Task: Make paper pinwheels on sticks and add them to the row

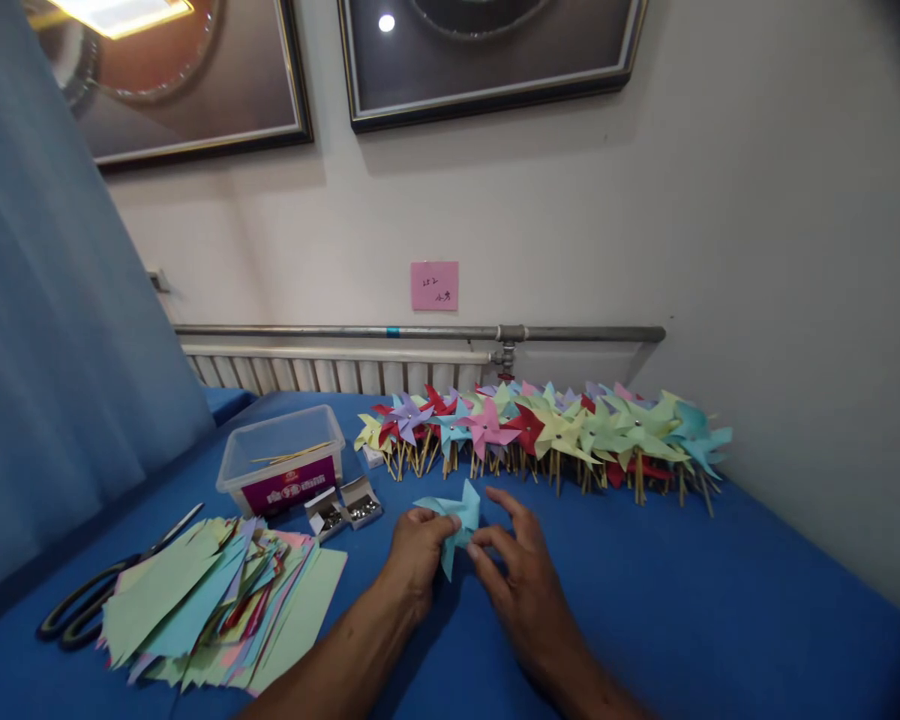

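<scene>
Matt paper pinwheel (456, 520), clear glossy plastic box (282, 455), matt blue cloth table cover (720, 600), wooden sticks (637, 480).

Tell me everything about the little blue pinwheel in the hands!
The blue pinwheel is folded from light blue paper, with pointed blades curling toward its middle. No stick shows on it. It is held just above the blue table, in front of the row of finished pinwheels. The left hand pinches its left side, and the right hand grips its lower right edge.
</scene>
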Motion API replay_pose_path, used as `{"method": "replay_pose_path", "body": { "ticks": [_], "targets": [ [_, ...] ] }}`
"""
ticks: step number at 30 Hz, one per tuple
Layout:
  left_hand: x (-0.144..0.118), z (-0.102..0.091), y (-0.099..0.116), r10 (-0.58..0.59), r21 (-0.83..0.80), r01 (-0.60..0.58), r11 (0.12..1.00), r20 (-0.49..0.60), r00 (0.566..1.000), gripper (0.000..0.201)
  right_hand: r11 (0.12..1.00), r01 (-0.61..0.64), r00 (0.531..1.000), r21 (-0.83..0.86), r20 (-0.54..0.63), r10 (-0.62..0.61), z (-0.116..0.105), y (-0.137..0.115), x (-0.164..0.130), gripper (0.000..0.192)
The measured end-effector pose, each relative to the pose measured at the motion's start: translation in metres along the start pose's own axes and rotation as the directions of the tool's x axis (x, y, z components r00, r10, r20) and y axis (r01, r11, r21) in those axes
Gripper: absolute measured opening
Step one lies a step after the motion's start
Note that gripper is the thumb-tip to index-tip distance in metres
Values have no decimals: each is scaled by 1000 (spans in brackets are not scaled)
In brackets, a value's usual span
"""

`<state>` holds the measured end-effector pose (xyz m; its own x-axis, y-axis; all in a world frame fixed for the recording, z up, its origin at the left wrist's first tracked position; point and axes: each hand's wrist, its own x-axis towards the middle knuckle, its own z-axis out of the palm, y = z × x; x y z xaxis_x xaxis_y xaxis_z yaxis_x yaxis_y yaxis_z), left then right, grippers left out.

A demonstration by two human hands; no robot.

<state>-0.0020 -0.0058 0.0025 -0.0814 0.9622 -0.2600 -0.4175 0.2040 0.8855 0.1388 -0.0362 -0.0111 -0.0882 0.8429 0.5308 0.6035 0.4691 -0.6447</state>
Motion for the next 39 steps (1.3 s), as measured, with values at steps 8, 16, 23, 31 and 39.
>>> {"method": "replay_pose_path", "body": {
  "ticks": [8, 16, 23, 31, 39],
  "targets": [
    [-2, 2, 0, 16, 87, -15, 996, -18, 1000, 30, 893, -368, 929, 260, 54, 367, 6, 12, 10, 29],
    [-5, 5, 0, 22, 165, -14, 986, -46, 999, 26, 888, -377, 925, 264, 62, 374, 8, 14, 12, 26],
    [1, 1, -5, 32, 183, -29, 983, -12, 999, 29, 874, -351, 931, 336, 22, 365, 7, 13, 12, 21],
    [0, 0, -4, 3, 52, -8, 999, 110, 994, 35, 424, -523, 834, 739, 339, 436, 0, 2, 15, 46],
    [-1, 0, -4, -28, 194, -2, 981, 151, 988, 29, 396, -544, 828, 739, 397, 396, -1, 1, 14, 36]
  ]
}}
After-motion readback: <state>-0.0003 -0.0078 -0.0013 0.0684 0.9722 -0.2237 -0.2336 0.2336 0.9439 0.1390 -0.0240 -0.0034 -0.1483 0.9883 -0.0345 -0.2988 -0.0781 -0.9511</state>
